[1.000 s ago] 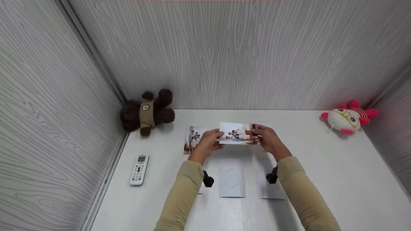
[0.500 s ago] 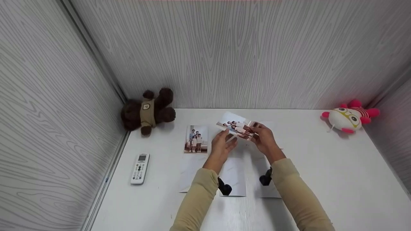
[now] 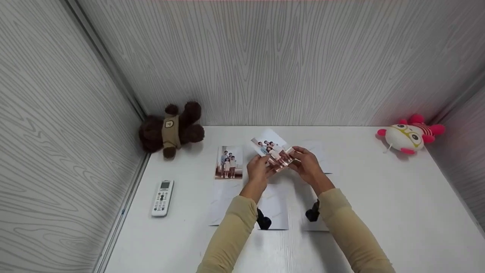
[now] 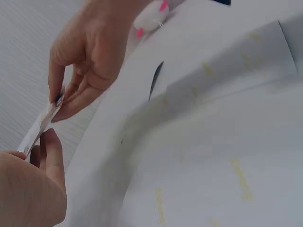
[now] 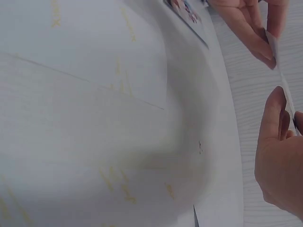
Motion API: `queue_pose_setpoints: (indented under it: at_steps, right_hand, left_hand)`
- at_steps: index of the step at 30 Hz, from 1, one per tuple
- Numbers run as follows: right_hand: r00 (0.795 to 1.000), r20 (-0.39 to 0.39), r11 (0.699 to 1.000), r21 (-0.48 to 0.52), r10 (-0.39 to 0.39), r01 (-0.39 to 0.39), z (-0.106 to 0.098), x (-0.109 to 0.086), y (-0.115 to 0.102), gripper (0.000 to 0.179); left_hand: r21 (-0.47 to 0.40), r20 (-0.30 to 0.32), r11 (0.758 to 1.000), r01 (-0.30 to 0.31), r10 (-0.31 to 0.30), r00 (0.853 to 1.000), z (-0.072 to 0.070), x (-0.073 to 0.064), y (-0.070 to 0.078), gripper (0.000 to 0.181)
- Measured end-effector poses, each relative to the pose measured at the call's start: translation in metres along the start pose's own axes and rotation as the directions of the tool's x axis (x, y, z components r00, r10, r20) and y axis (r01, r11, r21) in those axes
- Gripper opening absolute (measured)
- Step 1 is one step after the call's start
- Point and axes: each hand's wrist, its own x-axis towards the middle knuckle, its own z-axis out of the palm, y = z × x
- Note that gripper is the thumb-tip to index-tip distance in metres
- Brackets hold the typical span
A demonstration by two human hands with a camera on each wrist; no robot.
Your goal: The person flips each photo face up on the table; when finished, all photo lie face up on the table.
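Note:
Between both hands, above the table, is a glossy photo (image 3: 271,148) of a family group, held at a slant. My left hand (image 3: 258,170) pinches its lower left edge, the thumb on the front. At the right corner my right hand (image 3: 307,165) grips it with thumb and fingers. In the left wrist view the photo (image 4: 40,125) appears almost edge-on; whether it is one print or several stacked I cannot tell. A second family photo (image 3: 229,163) lies face up to the left of the hands.
White sheets with faint printed marks lie on the table: a left sheet (image 3: 222,201), a middle sheet (image 3: 276,206) and a partly covered right sheet (image 3: 312,226). A remote control (image 3: 163,198) lies left. A brown teddy bear (image 3: 171,131) and a pink-and-white plush toy (image 3: 407,137) lie at the back corners.
The held photo has turned clockwise from nearly level to a steep slant. My left hand has moved right, uncovering the photo on the table and the left sheet.

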Motion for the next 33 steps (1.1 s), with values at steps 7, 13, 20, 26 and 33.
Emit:
queue_pose_setpoints:
  at_steps: [7, 13, 20, 26, 33]
  right_hand:
    - [0.999, 0.02, 0.978, -0.205, 0.025, -0.02, -0.004, 0.001, -0.001, 0.045]
    - [0.999, 0.0, 0.957, -0.289, 0.038, -0.036, -0.002, 0.002, 0.003, 0.046]
    - [0.998, -0.067, 0.95, -0.309, 0.022, -0.042, 0.013, 0.005, 0.012, 0.045]
    - [0.995, -0.097, 0.933, -0.359, 0.0, -0.035, 0.017, 0.011, 0.022, 0.045]
    - [0.998, -0.062, 0.889, -0.457, -0.002, -0.027, 0.015, 0.018, 0.035, 0.046]
  left_hand:
    - [0.272, 0.055, 0.961, 0.047, -0.064, 0.996, -0.021, 0.011, 0.013, 0.034]
    - [0.405, 0.087, 0.914, 0.026, -0.066, 0.994, -0.027, 0.019, 0.022, 0.03]
    - [0.404, -0.014, 0.914, 0.025, -0.021, 1.0, -0.039, 0.015, 0.024, 0.036]
    - [0.517, -0.038, 0.856, -0.005, 0.029, 0.999, -0.047, 0.017, 0.016, 0.035]
    - [0.723, -0.075, 0.69, -0.044, 0.141, 0.987, -0.056, 0.034, 0.006, 0.036]
